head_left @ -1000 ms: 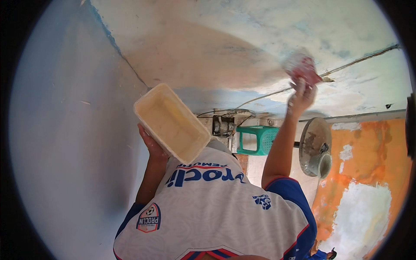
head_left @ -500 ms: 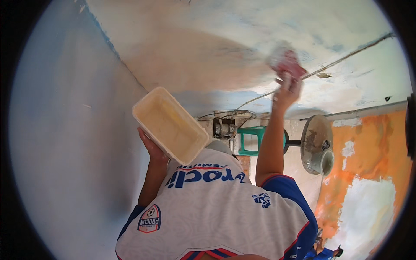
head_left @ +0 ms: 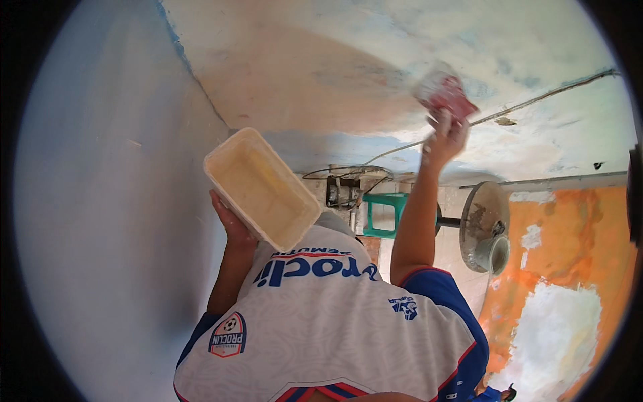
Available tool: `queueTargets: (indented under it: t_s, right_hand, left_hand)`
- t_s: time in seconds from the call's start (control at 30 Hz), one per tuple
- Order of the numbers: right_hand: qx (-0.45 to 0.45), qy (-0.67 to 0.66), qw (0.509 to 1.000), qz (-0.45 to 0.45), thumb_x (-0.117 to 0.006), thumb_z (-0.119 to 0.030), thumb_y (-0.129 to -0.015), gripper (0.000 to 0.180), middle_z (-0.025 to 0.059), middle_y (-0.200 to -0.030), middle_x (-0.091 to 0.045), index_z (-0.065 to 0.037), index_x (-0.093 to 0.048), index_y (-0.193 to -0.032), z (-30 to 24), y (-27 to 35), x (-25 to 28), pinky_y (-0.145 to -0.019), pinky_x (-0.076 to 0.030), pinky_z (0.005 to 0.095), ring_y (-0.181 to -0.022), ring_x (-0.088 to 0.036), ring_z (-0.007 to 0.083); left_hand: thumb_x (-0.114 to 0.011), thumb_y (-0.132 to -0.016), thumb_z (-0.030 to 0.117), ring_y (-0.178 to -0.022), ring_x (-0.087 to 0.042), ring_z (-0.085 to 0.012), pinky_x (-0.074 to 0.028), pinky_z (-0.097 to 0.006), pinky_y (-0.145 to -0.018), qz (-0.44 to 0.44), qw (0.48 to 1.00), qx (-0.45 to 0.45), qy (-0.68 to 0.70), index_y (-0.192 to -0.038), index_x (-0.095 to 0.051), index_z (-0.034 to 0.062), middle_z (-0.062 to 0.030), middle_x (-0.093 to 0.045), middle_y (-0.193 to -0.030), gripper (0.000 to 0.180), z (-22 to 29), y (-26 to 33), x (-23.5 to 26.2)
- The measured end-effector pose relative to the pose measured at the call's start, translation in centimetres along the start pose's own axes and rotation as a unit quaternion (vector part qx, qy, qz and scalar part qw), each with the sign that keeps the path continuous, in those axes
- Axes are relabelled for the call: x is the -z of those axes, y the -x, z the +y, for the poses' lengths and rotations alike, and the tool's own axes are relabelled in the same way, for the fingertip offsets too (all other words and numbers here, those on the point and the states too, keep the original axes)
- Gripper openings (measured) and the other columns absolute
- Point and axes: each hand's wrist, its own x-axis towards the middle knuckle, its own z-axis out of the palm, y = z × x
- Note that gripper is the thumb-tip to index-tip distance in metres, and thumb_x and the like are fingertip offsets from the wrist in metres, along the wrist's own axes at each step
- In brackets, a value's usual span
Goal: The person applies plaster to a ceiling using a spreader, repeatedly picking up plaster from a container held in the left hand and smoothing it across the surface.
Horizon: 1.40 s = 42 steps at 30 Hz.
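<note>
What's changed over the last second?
The right hand and its red tool shifted left along the wall; the arm now hides more of the green stool. Nothing was picked up or let go. Unchanged: the left hand holds the tub, tilted.

A pale, rectangular tub (head_left: 261,192), its open side in view and a yellowish patch inside, sits toward nine o'clock, its length slanting from half past ten to half past four. Toward half past one, a red, whitish-edged flat tool (head_left: 453,100) blurs.
</note>
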Motion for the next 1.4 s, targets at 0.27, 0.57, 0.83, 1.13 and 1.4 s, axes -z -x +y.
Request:
queueTargets:
  t_s: [0.27,0.57,0.83,1.13,1.4]
  right_hand:
    - [0.070,0.137,0.948,-0.278,-0.065,-0.012,-0.097,0.018,0.0163,-0.101,-0.072,-0.002,-0.066,-0.112,2.9,13.2,-7.9,-0.071,-0.058,0.0334,-0.079,-0.073,0.0242]
    - [-0.014,0.079,0.996,-0.031,-0.060,-0.015,-0.099,0.020,0.0097,-0.102,-0.070,-0.004,-0.067,-0.114,3.1,1.6,-0.6,-0.074,-0.062,0.0328,-0.089,-0.070,0.0196]
    - [0.117,0.198,0.951,-0.207,-0.065,-0.009,-0.097,0.017,0.0134,-0.098,-0.074,-0.001,-0.067,-0.111,3.1,10.0,-3.3,-0.076,-0.058,0.0337,-0.089,-0.074,0.0225]
    - [-0.003,0.077,0.997,-0.002,-0.062,-0.010,-0.099,0.019,0.0149,-0.106,-0.069,0.005,-0.060,-0.110,2.0,0.5,-0.4,-0.067,-0.065,0.0306,-0.086,-0.073,0.0225]
    - [0.080,0.141,0.966,-0.203,-0.066,-0.015,-0.094,0.020,0.0114,-0.098,-0.075,-0.006,-0.071,-0.111,0.1,8.5,-3.6,-0.077,-0.057,0.0369,-0.091,-0.074,0.0234]
  left_hand:
    - [-0.030,-0.099,0.072,-0.135,-0.048,-0.0274,-0.044,-0.044,-0.110,0.013,0.999,0.031,0.041,-0.152,-0.038,0.0159,-0.0088,-0.046,-0.151,0.078,0.5,-0.5,0.9]
    - [-0.027,-0.099,0.072,-0.136,-0.048,-0.0270,-0.044,-0.044,-0.110,0.031,0.998,0.018,0.043,-0.154,-0.036,0.0160,-0.0087,-0.045,-0.152,0.079,-0.3,1.0,2.0]
    - [-0.027,-0.100,0.071,-0.136,-0.048,-0.0264,-0.043,-0.044,-0.111,0.050,0.997,0.025,0.052,-0.154,-0.035,0.0162,-0.0080,-0.044,-0.152,0.078,0.2,1.0,1.5]
    - [-0.027,-0.101,0.069,-0.136,-0.048,-0.0253,-0.044,-0.042,-0.110,0.042,0.998,-0.031,-0.044,-0.153,-0.036,0.0181,-0.0068,-0.044,-0.152,0.074,0.3,2.1,-0.3]
    - [-0.028,-0.102,0.067,-0.136,-0.048,-0.0263,-0.044,-0.043,-0.110,0.038,0.999,-0.004,-0.016,-0.153,-0.037,0.0169,-0.0068,-0.044,-0.152,0.072,0.2,1.1,0.1]
